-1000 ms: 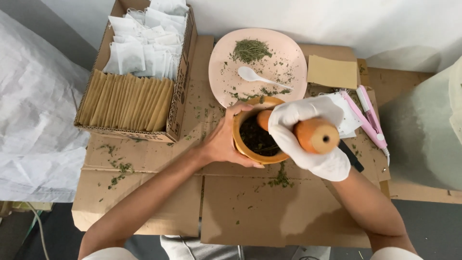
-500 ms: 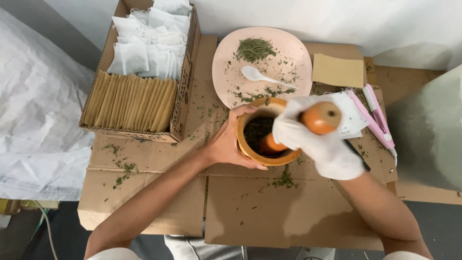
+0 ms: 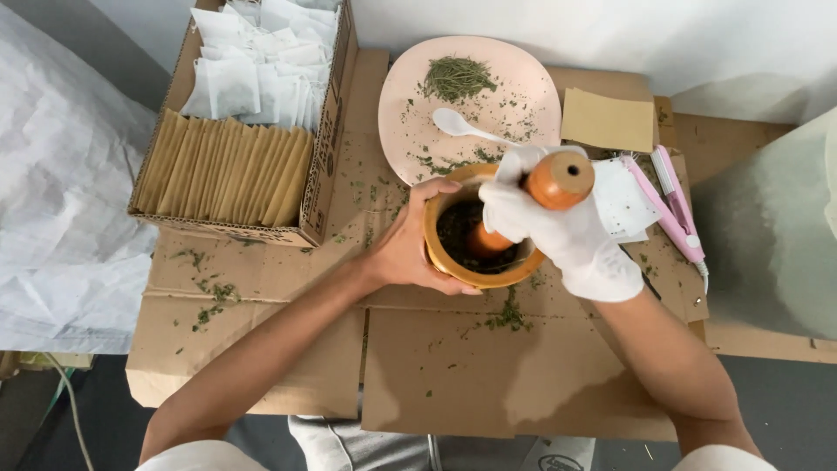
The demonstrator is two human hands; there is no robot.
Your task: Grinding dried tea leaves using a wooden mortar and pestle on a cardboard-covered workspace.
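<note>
Grinding dried herbs in a wooden mortar near the middle of the cardboard-covered tabletop.

The wooden mortar [image 3: 478, 234] is standing just in front of the pink plate [image 3: 471, 105], and the dark herbs [image 3: 462, 228] are lying inside it. The right hand [image 3: 562, 234], in a white glove, is grasping the orange pestle [image 3: 545, 187], which is tilting toward the far edge. The left hand [image 3: 408, 249], bare, is clasping the mortar's wall. For good grinding, the person should be keeping the pestle tip low and the mortar pressed flat, since crumbs [image 3: 508, 316] are already lying toward the near edge.

My right hand [image 3: 558, 231] has swung the pestle [image 3: 540, 194] upright from its rightward lean, its tip now low in the mortar [image 3: 449, 262].
</note>
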